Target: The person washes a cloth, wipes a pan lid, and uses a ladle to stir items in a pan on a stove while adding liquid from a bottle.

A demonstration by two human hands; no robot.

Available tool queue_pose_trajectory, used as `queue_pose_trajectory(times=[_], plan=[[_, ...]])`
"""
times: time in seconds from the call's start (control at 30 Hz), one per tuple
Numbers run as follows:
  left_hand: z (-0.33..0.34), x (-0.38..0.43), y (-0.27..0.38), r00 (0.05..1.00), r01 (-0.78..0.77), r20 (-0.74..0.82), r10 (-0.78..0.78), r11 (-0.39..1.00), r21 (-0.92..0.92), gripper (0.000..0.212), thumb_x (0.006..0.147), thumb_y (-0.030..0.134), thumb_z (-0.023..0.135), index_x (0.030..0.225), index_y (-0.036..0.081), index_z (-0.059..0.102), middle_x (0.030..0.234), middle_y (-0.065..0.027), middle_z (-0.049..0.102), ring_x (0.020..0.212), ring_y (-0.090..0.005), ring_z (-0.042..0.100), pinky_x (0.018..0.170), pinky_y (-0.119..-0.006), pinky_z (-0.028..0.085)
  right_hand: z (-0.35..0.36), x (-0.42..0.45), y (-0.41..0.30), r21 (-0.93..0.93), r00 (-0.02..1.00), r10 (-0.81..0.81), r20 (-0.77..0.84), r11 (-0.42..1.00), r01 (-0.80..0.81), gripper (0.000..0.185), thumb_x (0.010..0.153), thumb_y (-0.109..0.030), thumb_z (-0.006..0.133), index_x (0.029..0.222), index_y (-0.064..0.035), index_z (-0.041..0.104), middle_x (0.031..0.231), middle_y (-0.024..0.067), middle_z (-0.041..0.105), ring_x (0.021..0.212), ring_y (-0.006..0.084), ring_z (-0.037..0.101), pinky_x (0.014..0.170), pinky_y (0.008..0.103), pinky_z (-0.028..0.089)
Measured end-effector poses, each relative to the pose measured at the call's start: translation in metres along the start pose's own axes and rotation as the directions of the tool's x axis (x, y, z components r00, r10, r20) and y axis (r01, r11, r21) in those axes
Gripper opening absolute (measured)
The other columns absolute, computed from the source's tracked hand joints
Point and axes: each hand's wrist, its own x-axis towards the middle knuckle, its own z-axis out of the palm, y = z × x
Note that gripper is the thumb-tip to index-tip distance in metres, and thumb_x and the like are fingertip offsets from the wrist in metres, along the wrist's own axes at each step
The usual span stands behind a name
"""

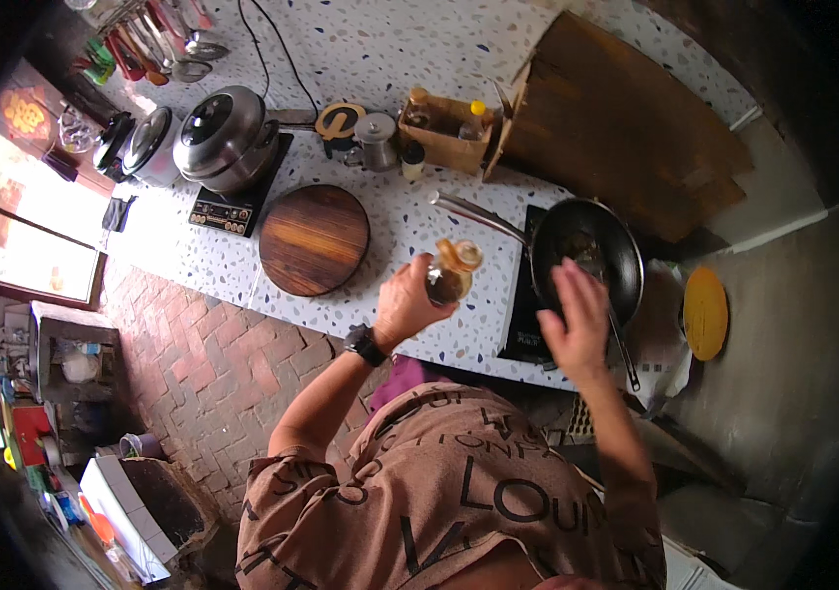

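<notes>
My left hand (408, 299), with a dark watch at its wrist, grips a small glass bottle (452, 284) above the counter. An orange-brown cap or lid shows at the bottle's top; whether it is off cannot be made out. To the right, my right hand (578, 321) is held over the near edge of a black wok (622, 243), fingers stretched and holding nothing, slightly blurred. The wok sits on a black induction cooker (519, 332), its metal handle (478, 212) pointing left. Inside lies a metal utensil (620, 343), its handle leaning out over the rim; some dark food or liquid is partly visible.
A round wooden board (314, 240) lies on the terrazzo counter (404, 221). Behind it are a metal mug with lid (375, 140), a seasoning jar (412, 162) and a cardboard box (449, 147) of bottles. A steel pot (224, 140) stands left; a yellow lid (705, 313) is right.
</notes>
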Motion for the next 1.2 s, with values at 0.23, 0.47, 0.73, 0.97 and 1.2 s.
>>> queue_pose_trajectory(times=[0.23, 0.47, 0.73, 0.97, 1.2], plan=[[-0.014, 0.035, -0.024, 0.997, -0.027, -0.076, 0.021, 0.996, -0.09, 0.055, 0.061, 0.029, 0.072, 0.102, 0.003, 0.047, 0.078, -0.0142, 0.06, 0.077, -0.0317, 0.058, 0.062, -0.041, 0.047, 0.066, 0.13, -0.069, -0.167, 0.833, -0.441, 0.334, 0.842, 0.512, 0.063, 0.079, -0.04, 0.056, 0.126, -0.0005, 0.043, 0.134, 0.014, 0.039, 0.131, 0.0265, 0.024, 0.109, 0.0419, 0.014], [-0.052, 0.081, -0.061, 0.997, 0.071, -0.014, -0.072, 0.993, -0.091, 0.064, 0.057, 0.026, 0.075, 0.108, 0.004, 0.045, 0.089, -0.0149, 0.06, 0.084, -0.0314, 0.058, 0.068, -0.039, 0.048, 0.092, 0.198, -0.052, 0.1, 0.877, -0.345, 0.335, 0.938, 0.331, 0.058, 0.079, -0.028, 0.062, 0.126, -0.0007, 0.042, 0.132, 0.0147, 0.039, 0.117, 0.0292, 0.041, 0.099, 0.0387, 0.032], [-0.072, 0.151, -0.076, 0.991, -0.071, -0.127, 0.048, 0.981, -0.182, 0.097, 0.062, 0.031, 0.077, 0.135, 0.004, 0.02, 0.118, -0.0224, 0.044, 0.093, -0.0377, 0.055, 0.075, -0.043, 0.047, 0.078, 0.291, -0.045, 0.172, 0.937, -0.157, 0.312, 0.979, 0.107, 0.036, 0.066, 0.0, 0.067, 0.101, 0.0001, 0.059, 0.102, 0.0125, 0.058, 0.094, 0.0264, 0.056, 0.08, 0.0328, 0.046], [-0.053, 0.106, -0.142, 0.982, 0.182, -0.001, -0.191, 0.938, -0.295, 0.064, 0.072, 0.022, 0.069, 0.124, 0.004, 0.038, 0.104, -0.0176, 0.054, 0.088, -0.0345, 0.057, 0.07, -0.039, 0.048, 0.088, 0.357, 0.007, -0.036, 0.988, -0.051, 0.144, 0.998, 0.057, 0.036, 0.069, -0.001, 0.065, 0.104, 0.0015, 0.057, 0.105, 0.0139, 0.057, 0.096, 0.028, 0.055, 0.082, 0.0331, 0.045], [-0.047, -0.005, -0.182, 0.909, 0.416, 0.131, -0.395, 0.864, -0.284, 0.042, 0.074, 0.016, 0.063, 0.113, 0.005, 0.049, 0.09, -0.0127, 0.062, 0.064, -0.0283, 0.056, 0.06, -0.036, 0.044, 0.178, 0.39, 0.095, -0.219, 0.984, -0.176, 0.027, 0.959, 0.177, 0.031, 0.069, -0.002, 0.065, 0.099, -0.0003, 0.057, 0.1, 0.0139, 0.056, 0.095, 0.032, 0.052, 0.081, 0.0371, 0.043]])
